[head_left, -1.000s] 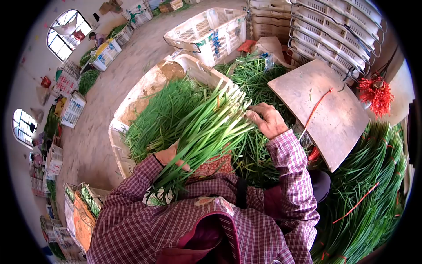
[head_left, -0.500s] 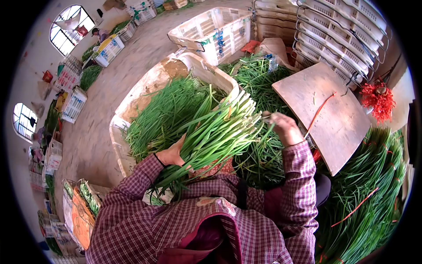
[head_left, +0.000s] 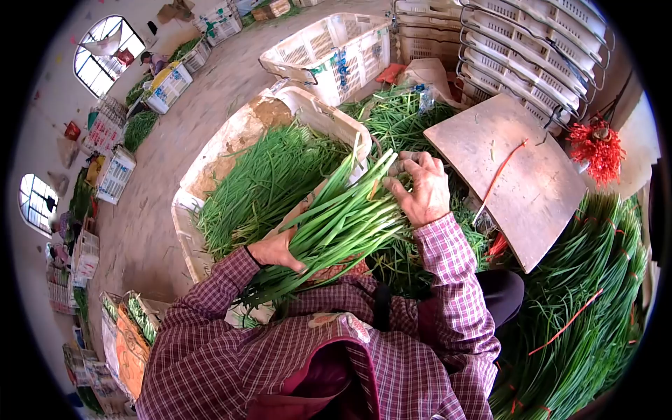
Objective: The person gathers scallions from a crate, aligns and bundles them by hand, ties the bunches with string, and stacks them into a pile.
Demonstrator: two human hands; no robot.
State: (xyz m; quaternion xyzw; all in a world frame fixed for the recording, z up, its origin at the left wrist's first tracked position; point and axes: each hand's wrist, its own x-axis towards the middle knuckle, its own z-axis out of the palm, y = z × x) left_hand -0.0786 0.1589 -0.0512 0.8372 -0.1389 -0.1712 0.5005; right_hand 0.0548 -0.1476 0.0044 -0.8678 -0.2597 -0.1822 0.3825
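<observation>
My left hand [head_left: 277, 250] is wrapped round the middle of a bunch of chives [head_left: 350, 222], held slantwise over my lap. The pale stem ends of the bunch point up and right, and its green leaves trail down to the left. At those stem ends my right hand [head_left: 424, 187] has its fingers curled, with thumb and forefinger closed on the stalks. Exactly which stalks it pinches is partly hidden. Behind the bunch, a white plastic crate [head_left: 183, 203] holds a heap of loose chives [head_left: 262, 189].
A board [head_left: 514, 175] with a red tie lies to the right, beside scattered chives [head_left: 406, 126]. Tied bundles of chives [head_left: 581, 308] lie at the lower right. Stacked crates [head_left: 532, 56] and a hanging bunch of red ties [head_left: 597, 154] stand behind. Another crate [head_left: 364, 63] is farther back.
My right hand has come left, from beside the stem ends onto them, and its fingers have closed there. My left hand keeps its hold on the bunch. The view has shifted slightly.
</observation>
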